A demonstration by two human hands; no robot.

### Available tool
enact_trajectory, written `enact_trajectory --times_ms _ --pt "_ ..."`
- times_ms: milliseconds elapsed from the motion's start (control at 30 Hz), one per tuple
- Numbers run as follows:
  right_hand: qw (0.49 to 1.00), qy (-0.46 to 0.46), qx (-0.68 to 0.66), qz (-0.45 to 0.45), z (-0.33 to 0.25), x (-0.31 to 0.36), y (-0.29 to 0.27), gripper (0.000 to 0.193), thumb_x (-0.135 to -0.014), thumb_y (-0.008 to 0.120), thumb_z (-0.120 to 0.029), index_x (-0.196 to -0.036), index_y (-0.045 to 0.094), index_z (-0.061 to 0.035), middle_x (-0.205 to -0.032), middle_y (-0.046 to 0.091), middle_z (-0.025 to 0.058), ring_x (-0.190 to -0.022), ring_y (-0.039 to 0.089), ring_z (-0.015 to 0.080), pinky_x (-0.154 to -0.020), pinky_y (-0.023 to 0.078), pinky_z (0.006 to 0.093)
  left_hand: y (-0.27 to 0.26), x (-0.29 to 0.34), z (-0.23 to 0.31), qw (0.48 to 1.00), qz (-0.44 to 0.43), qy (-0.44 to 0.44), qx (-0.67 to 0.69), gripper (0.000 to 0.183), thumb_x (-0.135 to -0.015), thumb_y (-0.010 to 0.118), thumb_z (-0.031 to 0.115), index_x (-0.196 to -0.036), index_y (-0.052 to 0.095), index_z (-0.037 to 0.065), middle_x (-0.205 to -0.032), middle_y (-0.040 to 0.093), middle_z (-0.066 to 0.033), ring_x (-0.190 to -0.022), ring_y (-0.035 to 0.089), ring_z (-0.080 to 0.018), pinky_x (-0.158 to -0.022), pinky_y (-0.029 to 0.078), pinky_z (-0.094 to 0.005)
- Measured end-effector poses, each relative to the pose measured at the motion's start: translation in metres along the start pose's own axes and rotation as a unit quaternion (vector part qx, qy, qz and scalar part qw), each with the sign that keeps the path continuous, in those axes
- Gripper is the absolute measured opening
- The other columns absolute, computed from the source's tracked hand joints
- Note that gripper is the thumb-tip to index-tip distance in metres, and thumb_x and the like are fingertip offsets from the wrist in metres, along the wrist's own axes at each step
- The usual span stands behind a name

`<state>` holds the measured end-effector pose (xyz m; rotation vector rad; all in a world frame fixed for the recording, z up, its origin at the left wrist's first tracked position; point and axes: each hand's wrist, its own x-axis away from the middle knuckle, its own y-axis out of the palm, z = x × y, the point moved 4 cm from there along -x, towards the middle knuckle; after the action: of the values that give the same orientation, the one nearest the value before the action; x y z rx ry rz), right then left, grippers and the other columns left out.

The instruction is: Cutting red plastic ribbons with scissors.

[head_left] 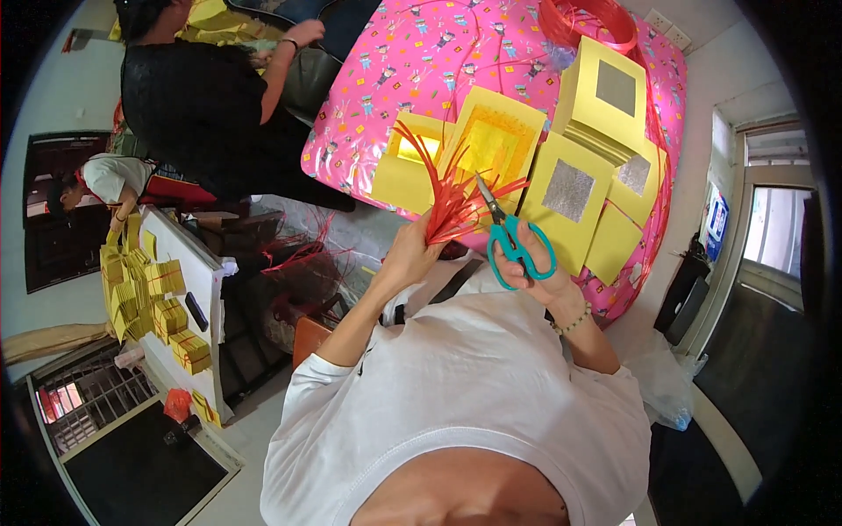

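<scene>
My left hand (410,254) is closed around a bunch of thin red strips (453,209), whose loose ends fan out above the fist. In my right hand (542,279) are scissors (500,230) with teal handles. Their blades look closed and point up and left, beside the strips. Just beyond lies yellow paper with a gold-orange square (489,147), partly behind the red ends. Yellow sheets with silver squares (568,188) lie to the right of it, and a thick yellow paper stack (605,96) sits farther back.
The pink patterned table cover (377,88) spreads ahead of me, with a coil of red strip (605,26) at its far right. A person in black (193,105) works at the far left. Bundled yellow paper (132,280) covers part of a white table (206,263) by another person (110,180).
</scene>
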<state>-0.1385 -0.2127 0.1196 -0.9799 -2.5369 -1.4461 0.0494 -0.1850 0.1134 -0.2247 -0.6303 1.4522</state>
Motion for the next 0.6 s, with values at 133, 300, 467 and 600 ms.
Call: enact_trajectory --times_ms 133,300,467,600 --pt "0.997 -0.053 -0.016 -0.047 -0.004 0.008 0.004 0.059 -0.086 0.04 -0.062 -0.085 0.051 -0.0039 -0.06 0.045 0.0002 -0.047 0.041 0.0072 -0.043 0.035 0.0201 0.003 -0.003 -0.009 0.998 -0.011 -0.046 0.044 0.035 -0.084 0.059 0.018 -0.112 0.053 0.0 -0.086 0.064 -0.0192 -0.08 0.061 -0.0359 -0.068 0.047 -0.0386" --pt "0.985 -0.088 0.033 -0.146 -0.006 0.022 0.001 0.065 -0.084 0.039 -0.066 -0.096 0.046 -0.0025 -0.073 0.048 0.0051 -0.065 0.046 0.0132 -0.059 0.038 0.0251 0.005 -0.009 -0.02 0.961 -0.039 -0.125 0.245 0.023 -0.09 0.054 0.025 -0.095 0.057 0.003 -0.06 0.048 0.0007 -0.049 0.041 -0.0104 -0.045 0.032 -0.0259" --pt "0.969 -0.085 0.149 -0.174 -0.002 0.02 -0.014 0.072 -0.082 0.04 -0.068 -0.105 0.046 -0.0006 -0.081 0.048 0.0064 -0.076 0.045 0.0148 -0.07 0.035 0.0228 0.004 -0.007 -0.016 0.889 -0.123 -0.194 0.396 0.026 -0.092 0.051 0.033 -0.086 0.054 0.008 -0.052 0.03 0.0078 -0.041 0.023 -0.0034 -0.037 0.016 -0.0229" --pt "0.976 -0.055 0.145 -0.154 0.004 0.008 -0.016 0.074 -0.08 0.044 -0.069 -0.106 0.046 0.0 -0.081 0.049 0.0056 -0.075 0.045 0.0145 -0.07 0.035 0.0244 0.005 -0.007 -0.012 0.886 -0.147 -0.208 0.388 0.027 -0.092 0.051 0.034 -0.087 0.053 0.008 -0.052 0.029 0.0079 -0.041 0.023 -0.0033 -0.037 0.016 -0.0229"
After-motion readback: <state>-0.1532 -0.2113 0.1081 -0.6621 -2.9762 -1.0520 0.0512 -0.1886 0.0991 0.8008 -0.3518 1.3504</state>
